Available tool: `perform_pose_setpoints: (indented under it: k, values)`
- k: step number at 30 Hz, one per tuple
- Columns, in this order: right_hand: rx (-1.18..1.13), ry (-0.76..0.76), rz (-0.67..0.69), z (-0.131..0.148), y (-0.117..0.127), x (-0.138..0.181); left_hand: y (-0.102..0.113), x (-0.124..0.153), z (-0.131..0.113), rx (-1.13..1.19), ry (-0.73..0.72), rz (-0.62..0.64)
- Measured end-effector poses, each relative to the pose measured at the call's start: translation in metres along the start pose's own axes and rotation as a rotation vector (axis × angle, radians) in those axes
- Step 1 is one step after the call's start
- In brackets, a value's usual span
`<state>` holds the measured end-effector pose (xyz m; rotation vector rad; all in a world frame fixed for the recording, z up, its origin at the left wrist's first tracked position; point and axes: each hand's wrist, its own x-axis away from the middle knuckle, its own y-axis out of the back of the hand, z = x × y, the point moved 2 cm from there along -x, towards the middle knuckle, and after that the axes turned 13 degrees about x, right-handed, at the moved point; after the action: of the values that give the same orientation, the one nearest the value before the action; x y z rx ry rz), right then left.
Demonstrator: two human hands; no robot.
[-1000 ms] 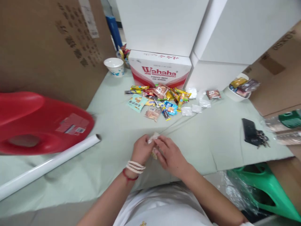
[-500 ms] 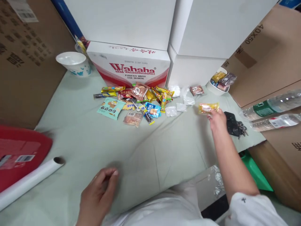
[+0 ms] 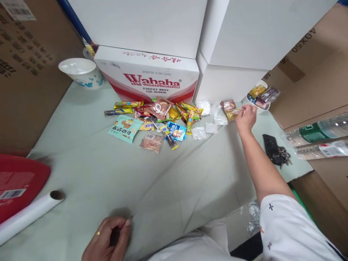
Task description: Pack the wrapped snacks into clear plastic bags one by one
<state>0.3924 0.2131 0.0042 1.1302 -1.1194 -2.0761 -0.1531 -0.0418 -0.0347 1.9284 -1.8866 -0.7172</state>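
Observation:
My right hand (image 3: 247,117) reaches to the far right of the table, its fingers closed on the end of a yellow snack packet (image 3: 232,114). That packet lies against a brown snack packet (image 3: 227,105). Just beyond the hand stands a white bowl (image 3: 258,107) with several wrapped snacks in it. To the left lie small clear-white packets (image 3: 211,128). Near the front edge my left hand (image 3: 108,237) rests on the table, fingers curled and thumb meeting the forefinger, with nothing in them.
A heap of wrapped snacks (image 3: 163,112) lies before a Wahaha water carton (image 3: 152,81). A paper bowl (image 3: 81,74) stands back left. A phone (image 3: 270,145) with keys (image 3: 284,156) and plastic bottles (image 3: 320,129) are at right. A white tube (image 3: 29,217) lies front left.
My right hand has carried the yellow packet away from me, up to the brown packet. My left hand sits lower and further left in view, as the view itself has shifted a little.

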Motion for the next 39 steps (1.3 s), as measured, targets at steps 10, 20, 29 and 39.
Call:
perform_pose_setpoints:
  k: [10,20,29,39]
  values:
    - [0.113,0.125,0.208,0.046,-0.003,0.053,0.007,0.001,-0.004,0.162,0.004,0.001]
    - [-0.478,0.529,0.364,0.119,0.075,0.240,-0.073,-0.096,-0.061,0.958,0.291,0.252]
    - [-0.681,0.219,0.366,0.113,0.065,0.276,-0.091,-0.111,-0.037,1.209,0.428,0.261]
    - [-0.897,-0.143,0.411,0.086,0.067,0.266,-0.068,-0.123,-0.040,1.701,0.477,0.332]
